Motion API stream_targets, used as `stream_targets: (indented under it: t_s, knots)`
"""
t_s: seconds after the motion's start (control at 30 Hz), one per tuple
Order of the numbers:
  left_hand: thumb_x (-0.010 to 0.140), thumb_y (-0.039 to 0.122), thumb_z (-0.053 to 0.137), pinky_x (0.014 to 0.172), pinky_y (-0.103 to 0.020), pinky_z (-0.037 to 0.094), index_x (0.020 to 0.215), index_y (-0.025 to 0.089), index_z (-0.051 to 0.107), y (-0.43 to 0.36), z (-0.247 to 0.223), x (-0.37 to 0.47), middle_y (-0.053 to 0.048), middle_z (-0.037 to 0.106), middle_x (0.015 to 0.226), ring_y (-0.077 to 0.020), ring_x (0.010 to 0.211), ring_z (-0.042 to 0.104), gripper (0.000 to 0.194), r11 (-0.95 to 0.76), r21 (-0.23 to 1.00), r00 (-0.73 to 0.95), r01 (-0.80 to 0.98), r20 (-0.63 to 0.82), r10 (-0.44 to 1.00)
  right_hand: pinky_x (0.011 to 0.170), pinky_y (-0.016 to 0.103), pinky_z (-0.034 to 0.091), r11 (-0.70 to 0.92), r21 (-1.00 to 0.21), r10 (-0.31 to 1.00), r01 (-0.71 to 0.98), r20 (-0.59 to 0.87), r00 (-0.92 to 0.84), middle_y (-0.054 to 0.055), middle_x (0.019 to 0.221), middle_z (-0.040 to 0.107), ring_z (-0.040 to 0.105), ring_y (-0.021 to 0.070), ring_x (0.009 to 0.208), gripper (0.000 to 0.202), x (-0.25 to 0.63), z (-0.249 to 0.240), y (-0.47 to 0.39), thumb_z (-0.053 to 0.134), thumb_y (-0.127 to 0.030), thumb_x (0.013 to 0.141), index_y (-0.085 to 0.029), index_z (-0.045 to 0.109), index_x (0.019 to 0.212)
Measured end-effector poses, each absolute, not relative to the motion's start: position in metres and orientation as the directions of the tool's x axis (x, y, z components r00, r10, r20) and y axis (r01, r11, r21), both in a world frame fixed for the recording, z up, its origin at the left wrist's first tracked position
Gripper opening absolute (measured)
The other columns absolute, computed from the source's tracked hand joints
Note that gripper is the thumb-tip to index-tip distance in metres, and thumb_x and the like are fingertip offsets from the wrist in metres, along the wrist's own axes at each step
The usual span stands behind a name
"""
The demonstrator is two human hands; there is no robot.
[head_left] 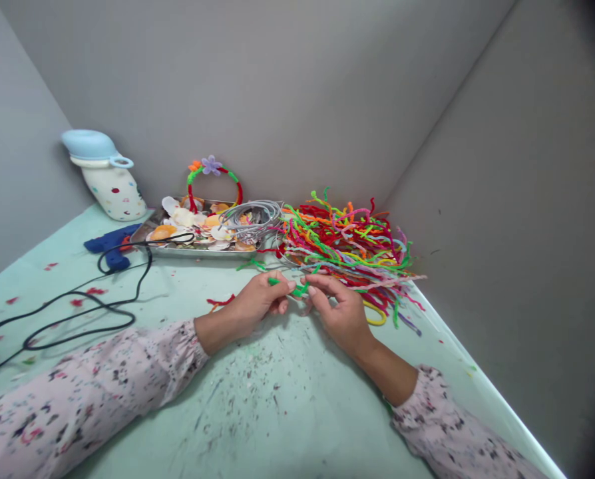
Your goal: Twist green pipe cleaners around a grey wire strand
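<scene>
A green pipe cleaner point(297, 291) runs between my two hands over the middle of the table. My left hand point(262, 299) pinches one part of it between thumb and fingers. On the other side, my right hand point(341, 307) grips it with thumb and fingertips. Just behind the hands lies a big pile of pipe cleaners point(347, 233) in many colours. A yellow loop point(376, 314) rests on the table beside my right hand, and a red pipe cleaner piece point(221, 301) lies by my left wrist.
A metal tray point(202, 253) holds shells and a coil of grey wire point(257, 216). A decorated ring point(215, 174) with flowers stands in it. At left are a blue glue gun point(110, 243), its black cord point(78, 294) and a white bottle point(112, 189). Grey walls enclose the table.
</scene>
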State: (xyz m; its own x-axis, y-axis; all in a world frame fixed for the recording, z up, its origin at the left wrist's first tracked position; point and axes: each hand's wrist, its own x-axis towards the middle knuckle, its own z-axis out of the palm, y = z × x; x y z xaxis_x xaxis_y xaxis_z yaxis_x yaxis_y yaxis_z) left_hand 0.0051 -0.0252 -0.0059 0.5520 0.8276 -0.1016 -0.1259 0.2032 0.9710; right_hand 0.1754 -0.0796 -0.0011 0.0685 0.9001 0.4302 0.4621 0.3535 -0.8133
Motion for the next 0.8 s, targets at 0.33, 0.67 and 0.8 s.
stream_targets:
  t_s: [0.33, 0.67, 0.8]
  knots:
    - [0.078, 0.033, 0.063, 0.042, -0.019, 0.026, 0.068, 0.018, 0.049, -0.0251, -0.0040, 0.0060, 0.003, 0.053, 0.047, -0.0065, 0.040, 0.040, 0.023, 0.209, 0.970, 0.554, -0.128, -0.104, 0.826, 0.068, 0.027, 0.057, 0.375, -0.793, 0.888, 0.481, 0.456, 0.060, 0.003, 0.095, 0.071, 0.067, 0.0155, 0.075, 0.020, 0.1758, -0.0012, -0.0796, 0.057, -0.024, 0.084, -0.022, 0.066, 0.102]
    - [0.076, 0.032, 0.064, 0.041, -0.018, 0.024, 0.067, 0.017, 0.048, -0.0263, -0.0027, 0.0060, 0.005, 0.052, 0.045, -0.0057, 0.039, 0.039, 0.023, 0.211, 0.968, 0.538, -0.136, -0.107, 0.836, 0.060, 0.026, 0.054, 0.365, -0.823, 0.904, 0.436, 0.425, 0.044, 0.003, 0.086, 0.063, 0.064, 0.0152, 0.070, 0.009, 0.1761, -0.0011, -0.0771, 0.057, -0.028, 0.083, -0.020, 0.057, 0.088]
    - [0.076, 0.030, 0.063, 0.041, -0.018, 0.024, 0.068, 0.017, 0.047, -0.0262, -0.0033, 0.0058, 0.005, 0.052, 0.046, -0.0058, 0.040, 0.039, 0.022, 0.202, 0.968, 0.536, -0.151, -0.092, 0.839, 0.066, 0.028, 0.053, 0.354, -0.801, 0.922, 0.483, 0.386, -0.036, 0.004, 0.083, 0.064, 0.064, 0.0178, 0.075, 0.009, 0.1775, -0.0019, -0.0760, 0.057, -0.028, 0.084, -0.019, 0.059, 0.085]
